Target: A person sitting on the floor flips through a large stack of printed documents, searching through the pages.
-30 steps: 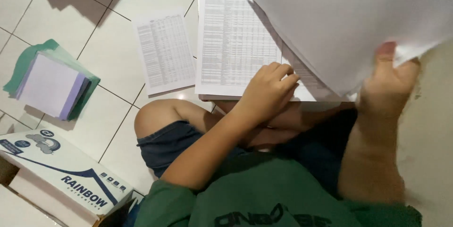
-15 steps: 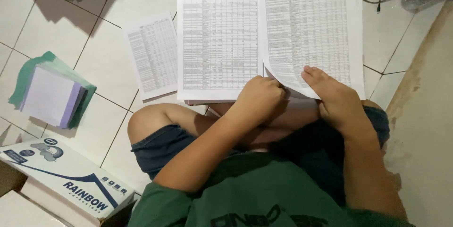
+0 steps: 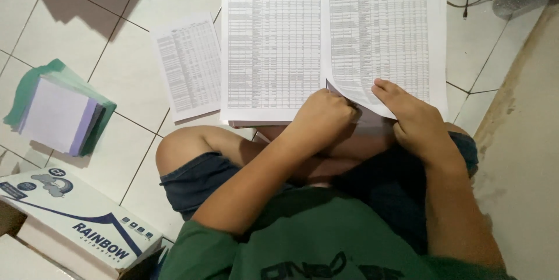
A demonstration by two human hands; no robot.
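The person sits cross-legged on the tiled floor [image 3: 134, 88] with a stack of printed sheets [image 3: 273, 47] spread in front of the knees. A second ago a large sheet was held up close to the camera, hiding most of the pile; it now lies flat as the right-hand page [image 3: 384, 29], so both halves of the printed tables show side by side.

The left hand [image 3: 323, 120] rests at the lower edge of the stack, fingers curled together into a loose fist; whether they pinch paper I cannot tell. The right hand [image 3: 416, 120] lies on the lower corner of the right-hand page, fingers pressed together on the lifted, curling corner.

A single printed sheet [image 3: 187, 64] lies just left of the stack. Farther left sits a pile of green and lilac paper [image 3: 58, 114], and a cardboard paper box [image 3: 75, 222] is at the lower left.
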